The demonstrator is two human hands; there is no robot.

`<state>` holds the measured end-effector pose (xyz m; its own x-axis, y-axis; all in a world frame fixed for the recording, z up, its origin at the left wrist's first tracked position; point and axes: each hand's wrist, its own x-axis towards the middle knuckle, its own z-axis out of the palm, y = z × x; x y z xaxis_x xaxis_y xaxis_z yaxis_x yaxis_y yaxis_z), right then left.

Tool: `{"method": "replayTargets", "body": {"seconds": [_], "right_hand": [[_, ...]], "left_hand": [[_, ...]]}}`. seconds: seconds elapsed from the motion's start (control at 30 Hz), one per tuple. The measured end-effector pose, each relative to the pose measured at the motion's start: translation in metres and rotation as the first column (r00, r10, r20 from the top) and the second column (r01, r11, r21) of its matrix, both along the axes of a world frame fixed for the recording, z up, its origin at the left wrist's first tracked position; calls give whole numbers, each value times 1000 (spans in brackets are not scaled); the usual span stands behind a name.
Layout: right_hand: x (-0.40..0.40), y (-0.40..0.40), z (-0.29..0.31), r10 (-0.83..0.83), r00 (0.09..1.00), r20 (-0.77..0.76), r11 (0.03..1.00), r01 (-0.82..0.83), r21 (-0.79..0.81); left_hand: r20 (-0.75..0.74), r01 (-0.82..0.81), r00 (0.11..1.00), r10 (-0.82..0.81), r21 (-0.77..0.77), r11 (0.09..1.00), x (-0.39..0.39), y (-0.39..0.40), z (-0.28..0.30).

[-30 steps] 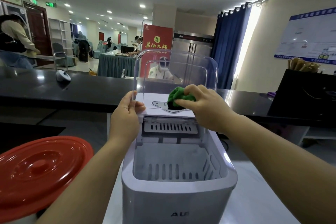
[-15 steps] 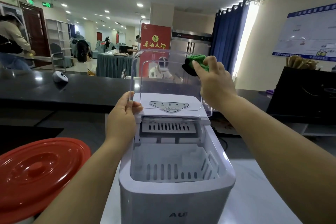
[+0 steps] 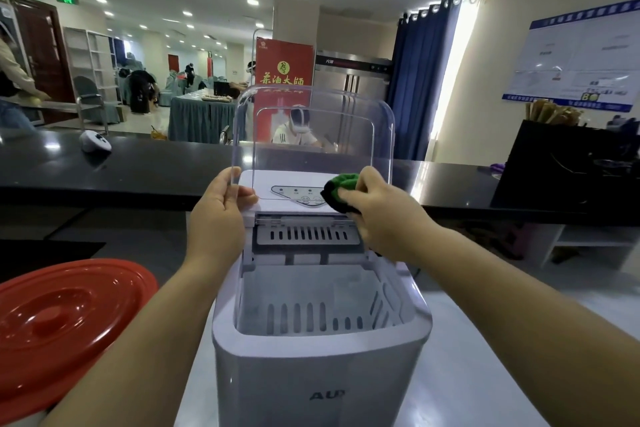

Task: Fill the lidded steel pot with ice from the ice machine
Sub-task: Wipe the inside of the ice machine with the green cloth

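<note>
- Whereas half a second ago the right hand held the green cloth up at the lid's top right corner, it is now low again, at the lid's lower right by the control panel.
- Fingers and thumb of the right hand are bunched round the cloth, which touches the clear lid.
- As before, the left hand pinches the lid's lower left edge, thumb in front, fingers behind, and the lid stands upright.
- Below the hands the ice machine is open at the top; its slotted basket shows no ice that I can make out.
- Open room lies over the basket between the two forearms; the white table is bare to the machine's right.
- At the left, a red lid sits just beside the left forearm.
- Whether a steel pot is under that red lid cannot be told.
- Behind the machine runs a black counter.
</note>
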<state>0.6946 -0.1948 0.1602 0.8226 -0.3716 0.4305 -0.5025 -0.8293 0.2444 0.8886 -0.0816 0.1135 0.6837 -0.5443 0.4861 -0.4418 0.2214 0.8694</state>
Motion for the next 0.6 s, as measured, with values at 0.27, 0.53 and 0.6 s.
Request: {"method": "replayTargets", "body": {"seconds": [0.27,0.53,0.6], "right_hand": [[-1,-16,7,39,997,72,996,-33,-85],[5,-35,43,-40,943,330,976,108,-190],[6,-37,52,-81,927,367,974,151,-167]], "left_hand": [[10,-5,1000,5,1,1000,-1,0,-1],[23,-19,1000,19,9,1000,0,0,-1],[21,-18,1000,18,9,1000,0,0,-1]]}}
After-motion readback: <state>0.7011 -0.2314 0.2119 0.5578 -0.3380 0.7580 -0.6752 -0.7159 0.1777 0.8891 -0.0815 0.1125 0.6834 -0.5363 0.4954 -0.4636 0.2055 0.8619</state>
